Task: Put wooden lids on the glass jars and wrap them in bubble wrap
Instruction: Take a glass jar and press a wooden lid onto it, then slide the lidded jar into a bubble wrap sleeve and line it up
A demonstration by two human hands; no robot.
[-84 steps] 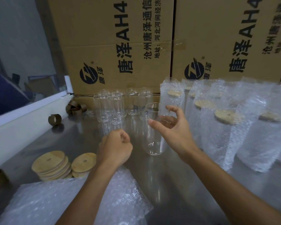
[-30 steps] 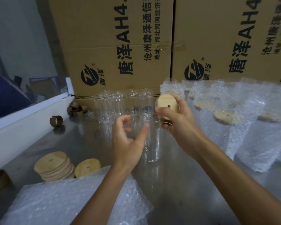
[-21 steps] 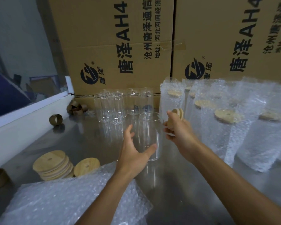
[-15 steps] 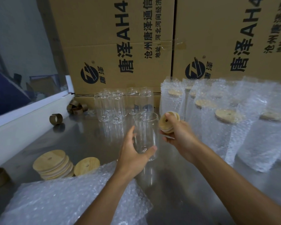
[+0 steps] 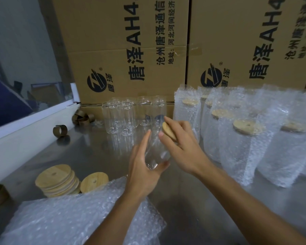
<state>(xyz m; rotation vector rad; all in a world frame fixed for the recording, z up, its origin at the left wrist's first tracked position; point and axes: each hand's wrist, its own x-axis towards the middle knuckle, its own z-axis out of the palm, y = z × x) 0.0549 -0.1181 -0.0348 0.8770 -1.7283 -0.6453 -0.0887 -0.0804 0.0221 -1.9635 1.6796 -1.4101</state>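
Dim, soft indoor light; faint shadows; wide-angle bowing at edges; slight blur

Hands (image 5: 166, 152) around jar (image 5: 156, 151), lid (image 5: 169, 132) seemingly atop

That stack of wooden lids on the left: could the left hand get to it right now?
Probably not at once: the left hand is gripping the glass jar. Otherwise the way looks free; the stack of wooden lids sits uncovered on the table, beside the bubble wrap.
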